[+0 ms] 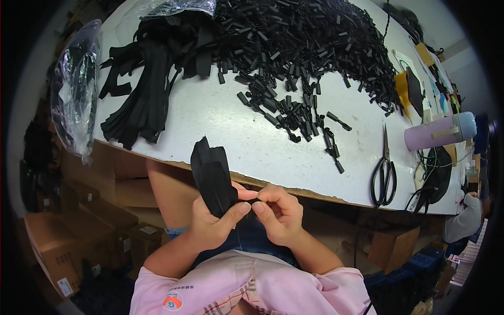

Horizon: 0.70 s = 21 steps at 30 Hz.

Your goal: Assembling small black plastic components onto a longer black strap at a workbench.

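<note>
My left hand [209,224] is closed round a folded bundle of black zipper tapes [211,178], whose loose ends stand up toward the table edge. Close beside it, my right hand [282,214] pinches a small black piece between thumb and forefinger. Both thumbs almost meet there, and the fingertips cover most of that piece; whether it is a tape end or a slider I cannot tell. The hands are above my lap, just in front of the table. A large heap of black zipper sliders with pulls [315,39] covers the far side, and several loose ones [307,118] trail nearer.
More black tapes [152,89] lie at the table's left, near a clear plastic bag [77,94]. Black-handled scissors [384,181] and a lilac bottle [433,134] lie at the right. Cardboard boxes [52,244] stand below left. Another person's sleeve [464,218] shows at far right.
</note>
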Each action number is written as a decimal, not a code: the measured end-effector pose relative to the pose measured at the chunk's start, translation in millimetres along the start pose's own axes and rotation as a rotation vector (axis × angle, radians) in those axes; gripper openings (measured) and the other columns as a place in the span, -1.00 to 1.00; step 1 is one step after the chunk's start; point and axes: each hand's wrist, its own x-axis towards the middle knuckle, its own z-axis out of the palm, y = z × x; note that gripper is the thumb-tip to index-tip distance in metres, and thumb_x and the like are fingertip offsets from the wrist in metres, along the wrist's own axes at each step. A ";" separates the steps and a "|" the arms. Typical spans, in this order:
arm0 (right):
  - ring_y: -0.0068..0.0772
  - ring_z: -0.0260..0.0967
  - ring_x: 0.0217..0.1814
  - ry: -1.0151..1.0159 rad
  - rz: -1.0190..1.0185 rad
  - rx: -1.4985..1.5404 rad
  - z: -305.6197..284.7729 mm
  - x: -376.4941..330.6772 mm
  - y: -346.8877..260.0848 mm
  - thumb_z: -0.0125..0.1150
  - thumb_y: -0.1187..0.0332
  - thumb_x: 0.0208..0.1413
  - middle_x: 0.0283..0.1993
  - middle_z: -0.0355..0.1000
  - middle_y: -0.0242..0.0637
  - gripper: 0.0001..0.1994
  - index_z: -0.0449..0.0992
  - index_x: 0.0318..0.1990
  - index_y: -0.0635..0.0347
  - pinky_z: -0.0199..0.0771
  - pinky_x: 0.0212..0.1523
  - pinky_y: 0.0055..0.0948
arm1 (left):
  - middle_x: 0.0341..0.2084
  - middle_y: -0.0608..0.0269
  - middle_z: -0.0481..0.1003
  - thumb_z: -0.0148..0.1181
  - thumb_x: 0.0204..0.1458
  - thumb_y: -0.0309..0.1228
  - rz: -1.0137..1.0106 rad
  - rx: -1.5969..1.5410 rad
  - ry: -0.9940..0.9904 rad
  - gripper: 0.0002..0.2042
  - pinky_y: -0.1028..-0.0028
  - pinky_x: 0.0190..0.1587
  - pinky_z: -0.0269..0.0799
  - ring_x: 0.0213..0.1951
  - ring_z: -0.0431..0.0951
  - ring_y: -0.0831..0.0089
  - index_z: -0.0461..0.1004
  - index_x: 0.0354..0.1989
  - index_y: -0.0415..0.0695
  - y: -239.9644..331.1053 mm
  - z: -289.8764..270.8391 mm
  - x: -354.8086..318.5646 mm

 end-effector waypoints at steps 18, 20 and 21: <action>-0.67 0.06 -0.67 -0.050 -0.200 -0.319 0.7 27.8 -29.4 0.20 0.55 -0.28 -0.44 0.28 -0.31 -0.74 0.41 -0.31 0.31 0.07 -0.68 -0.73 | -0.59 0.26 0.39 -0.01 -0.02 -0.36 -0.164 0.273 -0.031 -0.82 0.56 -0.45 0.29 -0.51 0.37 0.57 0.38 -0.38 -0.25 -1.7 -15.1 -1.2; -0.67 0.07 -0.66 -0.090 -0.240 -0.333 -2.9 37.5 -29.5 0.20 0.56 -0.28 -0.45 0.28 -0.31 -0.73 0.41 -0.31 0.31 0.07 -0.68 -0.73 | -0.57 0.25 0.39 0.03 -0.05 -0.37 -0.012 0.420 -0.135 -0.81 0.55 -0.44 0.30 -0.49 0.39 0.57 0.37 -0.35 -0.24 -10.6 -15.1 -0.1; -0.67 0.08 -0.66 -0.136 -0.279 -0.343 -4.3 39.3 -29.4 0.21 0.56 -0.28 -0.47 0.29 -0.31 -0.73 0.41 -0.30 0.30 0.08 -0.67 -0.74 | -0.55 0.27 0.40 0.06 -0.07 -0.36 0.000 0.461 -0.177 -0.80 0.54 -0.43 0.30 -0.48 0.39 0.57 0.37 -0.34 -0.23 -12.3 -16.2 -0.8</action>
